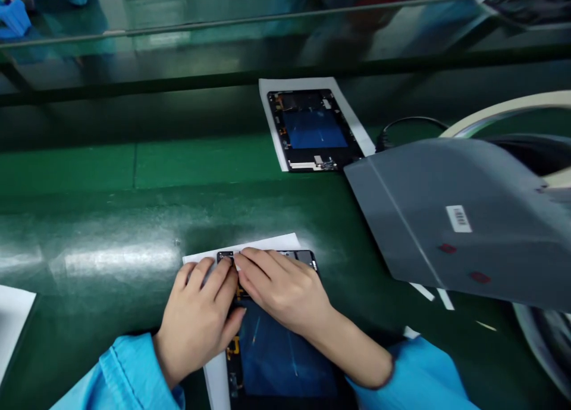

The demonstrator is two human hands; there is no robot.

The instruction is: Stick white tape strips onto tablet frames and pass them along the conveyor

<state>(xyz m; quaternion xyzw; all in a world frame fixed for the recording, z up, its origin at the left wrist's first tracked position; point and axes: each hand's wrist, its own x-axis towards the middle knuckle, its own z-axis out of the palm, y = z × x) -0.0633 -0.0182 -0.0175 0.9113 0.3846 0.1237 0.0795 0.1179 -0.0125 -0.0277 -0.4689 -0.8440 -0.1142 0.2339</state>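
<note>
On the glossy green workbench (89, 237), a flat black tablet frame (285, 362) lies nearest you on a white paper sheet (267, 243). Your left hand (198, 321) and right hand (281, 294) sit narrowly together at its far end, apparently pressing. Handle it as stiff but fragile; hold by the edges.

Tablet frame (285, 356) cut off by bottom edge; middle hidden under left hand (198, 321) and right hand (281, 294).

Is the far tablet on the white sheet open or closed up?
Open: its black frame, small internal parts and blue panel lie exposed, with no cover on top.
</note>
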